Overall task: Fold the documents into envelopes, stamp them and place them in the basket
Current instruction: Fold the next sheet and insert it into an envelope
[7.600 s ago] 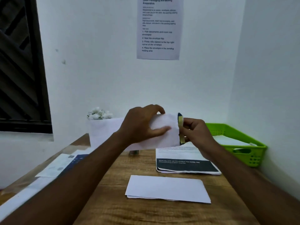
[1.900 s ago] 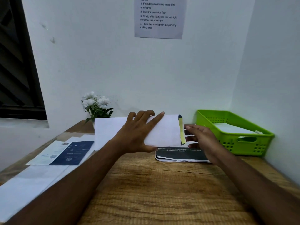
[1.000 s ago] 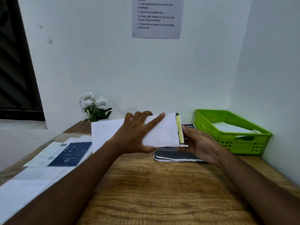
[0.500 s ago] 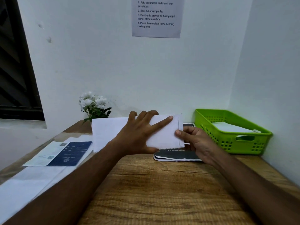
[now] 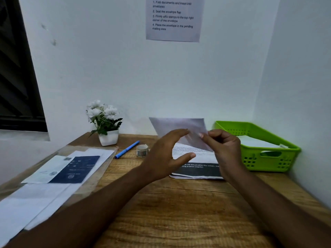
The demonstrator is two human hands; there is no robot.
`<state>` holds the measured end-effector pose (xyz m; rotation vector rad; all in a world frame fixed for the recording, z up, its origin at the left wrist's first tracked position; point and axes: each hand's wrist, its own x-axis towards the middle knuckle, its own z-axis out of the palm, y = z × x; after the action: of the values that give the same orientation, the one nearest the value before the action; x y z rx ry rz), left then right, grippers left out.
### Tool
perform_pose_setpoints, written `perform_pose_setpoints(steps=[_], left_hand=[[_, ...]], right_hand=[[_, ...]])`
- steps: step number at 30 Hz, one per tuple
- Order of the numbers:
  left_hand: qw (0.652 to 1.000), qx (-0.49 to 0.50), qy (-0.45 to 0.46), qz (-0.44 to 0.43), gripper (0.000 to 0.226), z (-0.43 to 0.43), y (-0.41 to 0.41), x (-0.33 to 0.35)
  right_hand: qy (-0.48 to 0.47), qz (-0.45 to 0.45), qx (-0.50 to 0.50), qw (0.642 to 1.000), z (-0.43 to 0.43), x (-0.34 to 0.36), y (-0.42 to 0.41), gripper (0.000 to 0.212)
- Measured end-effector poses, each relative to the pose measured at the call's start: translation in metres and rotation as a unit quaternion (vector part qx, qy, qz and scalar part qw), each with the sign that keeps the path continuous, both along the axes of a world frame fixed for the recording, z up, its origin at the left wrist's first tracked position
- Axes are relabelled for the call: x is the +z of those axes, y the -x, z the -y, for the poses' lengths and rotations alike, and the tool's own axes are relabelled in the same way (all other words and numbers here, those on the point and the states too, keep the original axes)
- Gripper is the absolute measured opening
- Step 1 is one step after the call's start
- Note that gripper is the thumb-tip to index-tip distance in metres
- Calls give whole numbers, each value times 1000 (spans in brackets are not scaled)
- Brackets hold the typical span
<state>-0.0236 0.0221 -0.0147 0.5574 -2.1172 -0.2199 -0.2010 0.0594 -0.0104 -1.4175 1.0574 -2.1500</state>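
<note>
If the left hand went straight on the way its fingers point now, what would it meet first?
Probably the blurred envelope, pinched by the right hand just ahead of the open left hand; the right hand comes next. Depth is unclear, so it might pass in front.

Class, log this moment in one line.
envelope: held above documents, blurred | right hand: pinches envelope | left hand: empty | small roll: on desk | basket: holds paper
</note>
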Motion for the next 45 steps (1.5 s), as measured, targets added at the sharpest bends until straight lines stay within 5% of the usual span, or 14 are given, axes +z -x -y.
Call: perform_pose_setpoints(steps=[3,6,9,15,19,23,27,31,35,40,45], left_hand=[[959,-107,-231,-126,45,-12,8,5],[901,-143,-342,-224,25,-15,11,6],[873,-155,-382,-258,21,-12,12,2],[858,-128,-395,-303,24,0,5,5],[881,-96,-367,-282,22,17,-9,13],[890,-107,-381,-225,24,36,-33,22],[892,-119,-415,-134,25,55,-62,23],[883,-115,-444,-99,26,65,-78,18],[876,-102,-462,-94,26,70,-87,20],[853,-90,-514,-6,28,70,-105,26],[808,-67,-560,170,27,74,-116,22]], right_hand=[[56,-197,-52,977,1,-8,-5,32],[81,-284,-90,951,1,-11,-10,28],[59,-332,-80,938,2,-17,-15,8],[43,-449,-66,890,0,-18,-19,24],[67,-424,-101,897,0,-9,-13,18],[98,-352,-270,891,-4,7,10,21],[11,-259,-387,885,-7,18,35,39],[-103,-189,-220,951,-3,17,51,28],[-155,-131,-113,973,-2,15,54,13],[-270,-153,-19,951,-11,24,61,12],[-363,-268,54,891,-18,27,74,11]])
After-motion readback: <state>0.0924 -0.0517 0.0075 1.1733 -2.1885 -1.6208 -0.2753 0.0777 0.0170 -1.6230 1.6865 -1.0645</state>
